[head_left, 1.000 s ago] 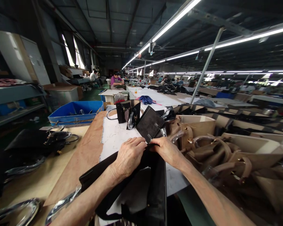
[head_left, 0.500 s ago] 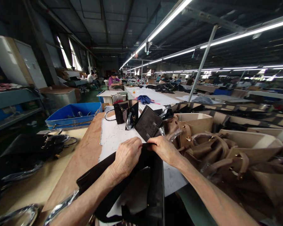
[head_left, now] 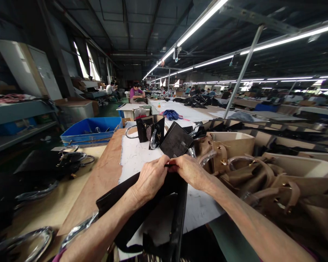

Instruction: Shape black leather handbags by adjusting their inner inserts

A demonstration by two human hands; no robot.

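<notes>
An unfinished black handbag [head_left: 177, 214] stands with its mouth toward me at the near edge of the table; a pale panel shows inside it. My left hand [head_left: 153, 176] pinches the bag's far top edge. Close beside it, almost touching, my right hand [head_left: 190, 171] grips the same edge between thumb and fingers. The fingertips hide the bit of edge between them. A plastic-wrapped handle [head_left: 80, 229] lies by my left forearm. Just beyond my hands a black flat-sided bag [head_left: 176, 142] leans over, with another black handbag [head_left: 150, 131] upright behind it.
Brown handbags [head_left: 235, 149] crowd the right side. More black bags [head_left: 49, 163] lie on the boards at left. A blue bin [head_left: 91, 129] sits beyond them. White cloth [head_left: 133, 156] covers part of the table. A person in purple [head_left: 136, 91] sits farther off.
My hands have drawn closer together along the bag's edge, the right one shifting toward the left. The whole view has swung slightly, so the surroundings appear farther right.
</notes>
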